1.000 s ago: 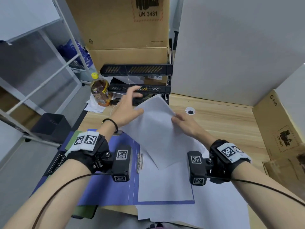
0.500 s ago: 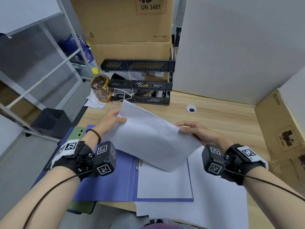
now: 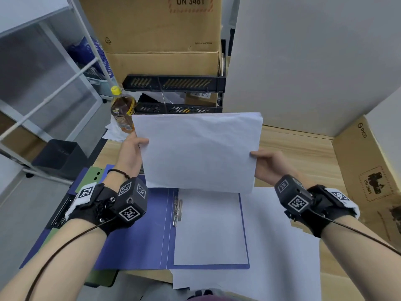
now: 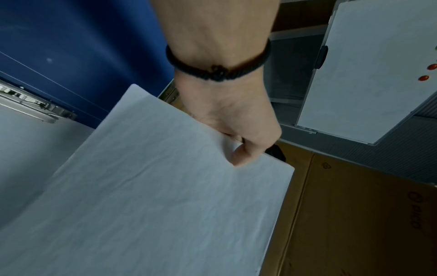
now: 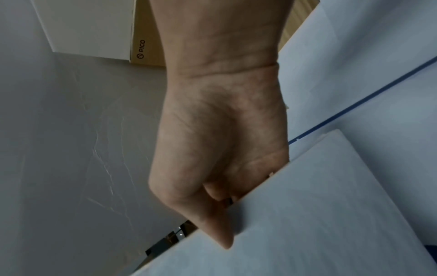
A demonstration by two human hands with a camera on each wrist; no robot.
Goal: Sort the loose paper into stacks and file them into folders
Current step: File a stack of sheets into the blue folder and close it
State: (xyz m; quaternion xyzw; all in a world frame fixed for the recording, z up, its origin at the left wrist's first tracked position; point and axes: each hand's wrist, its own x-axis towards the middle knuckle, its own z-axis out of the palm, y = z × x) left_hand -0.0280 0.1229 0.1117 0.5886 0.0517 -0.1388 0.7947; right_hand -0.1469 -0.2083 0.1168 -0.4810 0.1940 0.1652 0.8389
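Observation:
A stack of white paper (image 3: 198,152) stands nearly upright above the desk, long edges level. My left hand (image 3: 135,148) pinches its left edge, thumb on the near face (image 4: 241,156). My right hand (image 3: 263,161) pinches its right edge, thumb on the near face (image 5: 222,237). The fingers behind the paper (image 4: 165,196) are hidden. Below lies an open blue folder (image 3: 134,240) with a metal clip (image 3: 176,210) at its spine and white sheets (image 3: 209,229) in its right half. More loose white sheets (image 3: 280,253) lie under and right of the folder.
A black stacked letter tray (image 3: 173,94) and a yellow-capped bottle (image 3: 121,109) stand at the back of the wooden desk (image 3: 299,148). Cardboard boxes (image 3: 156,33) rise behind; another box (image 3: 366,170) stands at right. A green folder (image 3: 92,175) pokes out at left.
The paper has swung from a tilted, diagonal pose to upright and squared. Both hands moved apart to its side edges and lifted it above the folder.

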